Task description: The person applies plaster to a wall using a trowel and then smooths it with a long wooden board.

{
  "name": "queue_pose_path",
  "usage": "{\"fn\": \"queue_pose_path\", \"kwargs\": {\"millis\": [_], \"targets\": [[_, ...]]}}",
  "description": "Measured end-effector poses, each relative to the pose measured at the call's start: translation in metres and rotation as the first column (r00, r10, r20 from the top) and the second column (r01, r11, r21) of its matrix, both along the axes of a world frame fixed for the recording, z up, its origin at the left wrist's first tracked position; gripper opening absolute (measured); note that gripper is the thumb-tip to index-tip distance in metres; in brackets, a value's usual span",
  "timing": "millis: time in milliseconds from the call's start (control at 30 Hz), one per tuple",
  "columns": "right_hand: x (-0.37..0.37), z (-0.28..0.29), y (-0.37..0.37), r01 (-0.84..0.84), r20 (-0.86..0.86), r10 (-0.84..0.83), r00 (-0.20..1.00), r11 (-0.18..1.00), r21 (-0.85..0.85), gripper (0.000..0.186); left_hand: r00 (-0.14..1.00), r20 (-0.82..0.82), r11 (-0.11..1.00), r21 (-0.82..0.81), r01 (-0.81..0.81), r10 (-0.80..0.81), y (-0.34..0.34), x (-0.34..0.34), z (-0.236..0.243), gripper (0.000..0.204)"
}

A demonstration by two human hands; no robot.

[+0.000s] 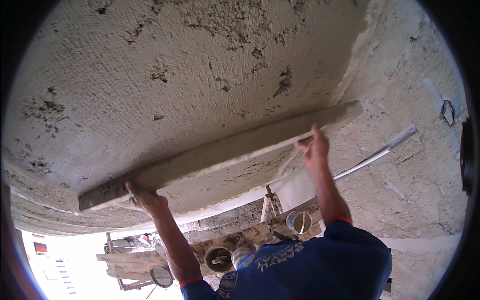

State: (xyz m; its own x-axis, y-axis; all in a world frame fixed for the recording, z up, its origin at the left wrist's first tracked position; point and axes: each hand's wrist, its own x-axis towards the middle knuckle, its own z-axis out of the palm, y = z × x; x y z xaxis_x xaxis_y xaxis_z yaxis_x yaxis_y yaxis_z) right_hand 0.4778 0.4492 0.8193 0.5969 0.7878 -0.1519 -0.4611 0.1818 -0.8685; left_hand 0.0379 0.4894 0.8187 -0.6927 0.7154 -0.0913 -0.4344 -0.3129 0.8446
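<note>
A long grey straightedge (pixel 225 151), smeared with mortar, lies against the rough plastered surface (pixel 195 95) above me. It slants from lower left up to the right, its right end close to the corner with the side wall. Near its left end, my left hand (pixel 147 200) is closed round the lower edge. My right hand (pixel 316 150) grips the same edge further right, with the fingers partly hidden and slightly blurred. Dark pits and bare rough patches show in the plaster above the straightedge.
Below me run wooden scaffold planks (pixel 131 257), where my feet stand. A dark round tub (pixel 218 270) with a tool in it, a pale bucket (pixel 299 222) and another round container (pixel 161 276) are down there. A pale strip (pixel 370 158) sits along the right wall (pixel 415 200).
</note>
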Motion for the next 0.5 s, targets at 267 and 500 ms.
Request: {"fn": "queue_pose_path", "kwargs": {"millis": [267,500], "targets": [[0.045,0.045,0.01,-0.021,0.041,0.015,0.999,0.988,0.154,0.035,0.988,-0.086,0.986,0.094,0.135,-0.127,-0.009,0.042,0.057,0.043],[-0.064,-0.006,0.012,-0.061,-0.096,0.054,0.994,0.996,-0.064,0.034,0.994,-0.109,1.0,-0.024,0.002,-0.005,0.018,-0.08,-0.002,0.045]]}}
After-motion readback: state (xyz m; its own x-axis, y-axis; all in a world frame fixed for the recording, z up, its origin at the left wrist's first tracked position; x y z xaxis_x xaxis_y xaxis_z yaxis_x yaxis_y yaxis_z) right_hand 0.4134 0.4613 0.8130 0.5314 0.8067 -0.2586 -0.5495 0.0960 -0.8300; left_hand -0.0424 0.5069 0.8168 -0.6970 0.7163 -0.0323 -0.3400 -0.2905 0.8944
